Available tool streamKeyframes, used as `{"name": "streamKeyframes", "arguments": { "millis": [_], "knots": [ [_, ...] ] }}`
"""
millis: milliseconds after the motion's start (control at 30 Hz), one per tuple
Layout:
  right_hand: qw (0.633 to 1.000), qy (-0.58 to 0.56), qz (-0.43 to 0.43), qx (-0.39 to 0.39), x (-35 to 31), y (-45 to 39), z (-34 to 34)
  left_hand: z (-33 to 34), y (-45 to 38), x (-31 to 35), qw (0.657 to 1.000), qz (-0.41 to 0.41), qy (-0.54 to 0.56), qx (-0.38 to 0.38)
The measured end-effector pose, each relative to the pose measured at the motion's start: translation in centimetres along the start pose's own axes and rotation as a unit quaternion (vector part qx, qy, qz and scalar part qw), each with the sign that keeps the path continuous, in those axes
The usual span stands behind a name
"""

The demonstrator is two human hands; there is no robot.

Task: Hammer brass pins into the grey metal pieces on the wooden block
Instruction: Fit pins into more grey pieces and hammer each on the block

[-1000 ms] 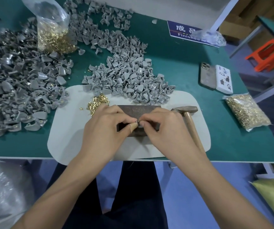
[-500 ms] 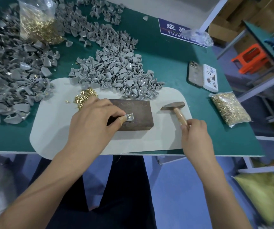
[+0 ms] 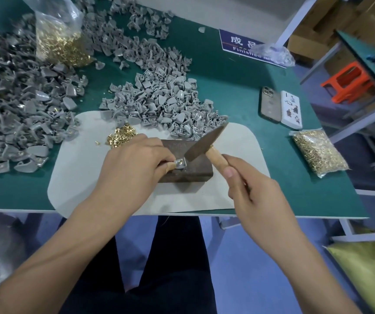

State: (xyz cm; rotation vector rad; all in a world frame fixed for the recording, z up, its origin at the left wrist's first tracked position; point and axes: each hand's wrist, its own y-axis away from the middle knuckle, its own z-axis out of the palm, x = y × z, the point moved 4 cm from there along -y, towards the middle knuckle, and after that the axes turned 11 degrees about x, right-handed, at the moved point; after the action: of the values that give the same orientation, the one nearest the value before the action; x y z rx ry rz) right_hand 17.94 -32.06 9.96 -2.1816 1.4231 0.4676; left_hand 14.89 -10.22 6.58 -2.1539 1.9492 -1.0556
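A dark brown wooden block (image 3: 193, 171) lies on a pale mat (image 3: 238, 143) at the table's front. On its top sits one grey metal piece (image 3: 180, 163) with a brass pin in it. My left hand (image 3: 134, 164) pinches that piece from the left. My right hand (image 3: 254, 191) grips the wooden handle of a hammer (image 3: 206, 141), whose head slants down with its tip at the pin. A small heap of loose brass pins (image 3: 120, 135) lies on the mat just beyond my left hand.
Heaps of grey pieces cover the table behind the mat (image 3: 163, 103) and at the left (image 3: 16, 114). Bags of brass pins sit at back left (image 3: 59, 39) and at right (image 3: 320, 152). Two phones (image 3: 280, 108) lie at right. A blue sign (image 3: 243, 45) is at the back.
My right hand picked the hammer up off the mat and brought its head down onto the piece on the block. My left hand kept holding the piece.
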Motion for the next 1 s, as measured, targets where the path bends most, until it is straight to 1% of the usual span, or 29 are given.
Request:
{"name": "streamKeyframes", "arguments": {
  "millis": [67,100,233,300,333,433,467,500,600,633,700,800,833,867,933,967,1000],
  "knots": [
    [0.999,0.008,-0.002,0.031,-0.4,-0.1,-0.3,0.0,0.1,0.0,1.0,0.001,-0.004,0.002],
    [0.999,0.013,0.001,0.034,-0.6,0.0,-0.1,0.1,0.2,0.0,1.0,0.0,-0.005,0.002],
    [0.998,0.064,0.006,-0.024,-1.0,-0.1,1.3,0.2,0.3,-0.1,1.0,-0.001,-0.007,0.006],
    [0.994,0.105,-0.01,-0.024,-1.1,-0.6,0.8,0.2,0.3,-0.1,1.0,-0.002,-0.007,0.006],
    [0.994,0.106,-0.015,-0.008,-1.2,-0.8,0.2,0.2,0.3,-0.1,1.0,0.0,-0.006,0.005],
    [0.996,0.046,-0.012,0.072,-1.4,-0.9,-1.5,0.1,0.3,-0.2,1.0,-0.004,0.001,0.005],
    [0.996,0.032,-0.011,0.085,-1.4,-0.8,-1.5,0.1,0.3,-0.2,1.0,-0.006,0.002,0.005],
    [0.996,0.029,-0.01,0.081,-1.5,-0.5,-1.1,0.1,0.3,-0.2,1.0,-0.006,0.002,0.006],
    [0.998,0.066,0.009,0.003,-1.2,0.5,0.9,-0.1,0.1,-0.1,1.0,0.005,0.002,0.01],
    [0.996,0.085,0.011,-0.006,-0.9,0.6,1.1,0.0,0.1,-0.1,1.0,0.008,0.0,0.009],
    [0.995,0.097,0.009,0.016,-0.6,0.2,0.6,-0.1,0.1,-0.2,1.0,0.011,-0.002,0.009],
    [0.996,0.032,0.018,0.08,-0.5,0.2,-0.4,0.1,0.0,-0.3,1.0,0.008,-0.002,0.006],
    [0.996,0.018,0.022,0.081,-0.6,0.4,-0.2,0.1,0.0,-0.3,1.0,0.009,-0.003,0.006],
    [0.998,0.014,0.028,0.063,-0.6,0.6,0.2,0.2,0.0,-0.3,1.0,0.009,-0.004,0.007],
    [0.999,0.027,0.035,-0.009,-0.7,1.0,1.3,0.2,0.0,-0.4,1.0,0.007,-0.005,0.008],
    [0.998,0.043,0.032,-0.031,-0.7,1.0,1.5,0.1,0.0,-0.5,1.0,0.006,-0.004,0.006],
    [0.997,0.061,0.021,-0.029,-0.6,0.8,1.2,0.2,0.0,-0.5,1.0,0.005,-0.002,0.003]
  ]
}}
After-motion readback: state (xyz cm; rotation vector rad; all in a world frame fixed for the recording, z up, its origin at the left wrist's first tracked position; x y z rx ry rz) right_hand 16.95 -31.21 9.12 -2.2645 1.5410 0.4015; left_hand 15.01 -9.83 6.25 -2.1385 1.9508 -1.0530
